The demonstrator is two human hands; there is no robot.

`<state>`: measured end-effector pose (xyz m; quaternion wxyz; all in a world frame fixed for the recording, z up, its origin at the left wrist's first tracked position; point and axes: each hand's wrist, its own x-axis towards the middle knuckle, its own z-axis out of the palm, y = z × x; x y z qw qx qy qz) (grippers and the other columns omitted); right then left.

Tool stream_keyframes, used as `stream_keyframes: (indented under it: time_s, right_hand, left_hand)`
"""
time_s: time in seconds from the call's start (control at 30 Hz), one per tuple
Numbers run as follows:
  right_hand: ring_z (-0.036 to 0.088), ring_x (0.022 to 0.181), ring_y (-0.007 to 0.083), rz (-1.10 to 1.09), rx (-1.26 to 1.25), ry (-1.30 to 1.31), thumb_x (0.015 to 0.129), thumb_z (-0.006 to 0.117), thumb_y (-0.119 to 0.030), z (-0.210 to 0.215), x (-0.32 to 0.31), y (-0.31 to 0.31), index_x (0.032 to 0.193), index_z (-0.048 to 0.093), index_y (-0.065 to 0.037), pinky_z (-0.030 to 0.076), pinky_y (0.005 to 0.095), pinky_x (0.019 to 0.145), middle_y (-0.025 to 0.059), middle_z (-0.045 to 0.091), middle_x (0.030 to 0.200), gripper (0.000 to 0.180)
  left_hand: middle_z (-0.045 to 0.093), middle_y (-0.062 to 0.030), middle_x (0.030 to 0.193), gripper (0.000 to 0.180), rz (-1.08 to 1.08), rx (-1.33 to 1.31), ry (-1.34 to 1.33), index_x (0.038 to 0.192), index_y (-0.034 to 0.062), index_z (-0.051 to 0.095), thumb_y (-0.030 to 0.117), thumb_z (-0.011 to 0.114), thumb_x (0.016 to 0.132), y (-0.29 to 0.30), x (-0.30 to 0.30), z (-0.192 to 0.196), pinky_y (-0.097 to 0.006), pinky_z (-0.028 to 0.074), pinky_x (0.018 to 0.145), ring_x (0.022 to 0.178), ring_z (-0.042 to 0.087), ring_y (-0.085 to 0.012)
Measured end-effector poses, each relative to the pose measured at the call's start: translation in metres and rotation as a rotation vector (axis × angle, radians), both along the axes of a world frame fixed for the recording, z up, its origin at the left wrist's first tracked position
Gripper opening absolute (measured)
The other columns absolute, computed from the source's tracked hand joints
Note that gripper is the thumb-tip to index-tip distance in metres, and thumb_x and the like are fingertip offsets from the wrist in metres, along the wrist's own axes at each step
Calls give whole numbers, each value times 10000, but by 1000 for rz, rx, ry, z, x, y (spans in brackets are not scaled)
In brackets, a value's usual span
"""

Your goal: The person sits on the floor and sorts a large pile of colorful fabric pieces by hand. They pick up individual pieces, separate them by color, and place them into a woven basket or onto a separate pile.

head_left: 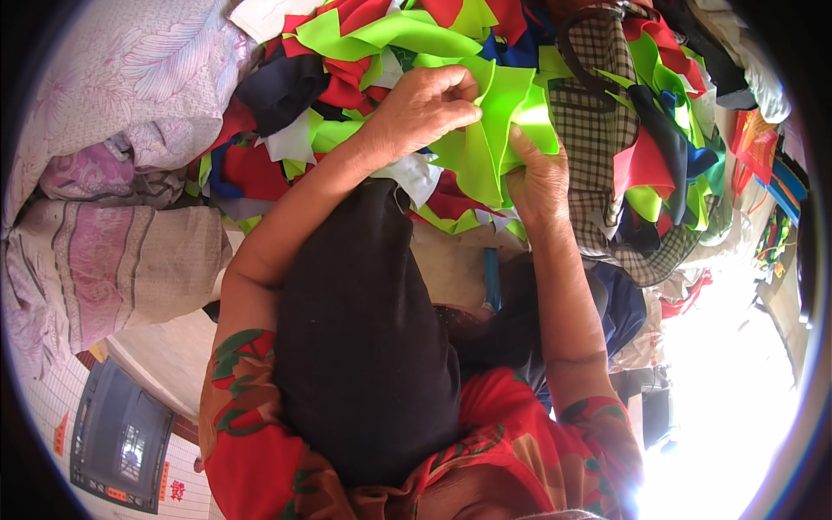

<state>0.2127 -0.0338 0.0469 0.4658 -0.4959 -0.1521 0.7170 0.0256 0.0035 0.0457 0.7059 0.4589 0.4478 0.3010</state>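
Several bright lime-green fabric pieces (491, 134) are held up in front of me, their layers fanned and overlapping. My left hand (429, 111) is closed in a pinch at the left edge of these layers, thumb against curled fingers. On the lower right side, my right hand (542, 180) grips them with the thumb on top; its other fingers are mostly hidden behind the cloth. Beneath and around both hands lies a heap of loose scraps, with red cloth (257, 173), a dark navy piece (282, 91) and more lime-green cloth (390, 33).
A checked cloth bag (594, 130) with a dark handle lies right of my hands, more scraps beside it. Patterned cloth (156, 69) covers the left side. My dark-clad leg (364, 338) rises below the heap. A television (121, 438) stands at the lower left.
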Motion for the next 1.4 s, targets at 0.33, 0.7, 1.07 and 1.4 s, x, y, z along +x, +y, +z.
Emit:
stream_keyframes:
  time_s: [0.33, 0.7, 1.07, 1.4]
  right_hand:
    - [598, 868, 156, -65, -4, -41, 846, 561, 1, -4, 6, 3, 1100, 554, -31, 502, 280, 759, 52, 608, 992, 256]
    - [576, 815, 118, -21, -25, -160, 881, 601, -118, -1, 3, -1, 1084, 568, -37, 494, 264, 695, 37, 602, 946, 222]
    - [603, 840, 159, 282, -93, -130, 780, 731, -143, 9, 0, 1, 1130, 540, 26, 500, 287, 734, 83, 622, 988, 433]
    - [582, 993, 207, 53, -35, -7, 875, 554, -149, 15, 7, 4, 1256, 447, -2, 475, 335, 868, 110, 570, 1137, 422]
  left_hand:
    - [546, 14, 869, 127, -1, -61, -152, 946, 11, 551, 95, 532, 853, 1, -3, -5, -225, 429, 739, 801, 514, -63]
    - [564, -14, 864, 149, -27, -81, -200, 962, 5, 550, 122, 547, 871, -2, 5, -18, -261, 464, 730, 791, 553, -89]
    - [591, -6, 800, 116, -169, -21, -74, 894, -4, 582, 65, 596, 801, -1, 3, 2, -243, 454, 675, 719, 538, -74]
    - [575, -41, 939, 271, 285, 907, 764, 911, 51, 550, -37, 647, 673, 19, -13, -6, -300, 493, 688, 839, 604, -215]
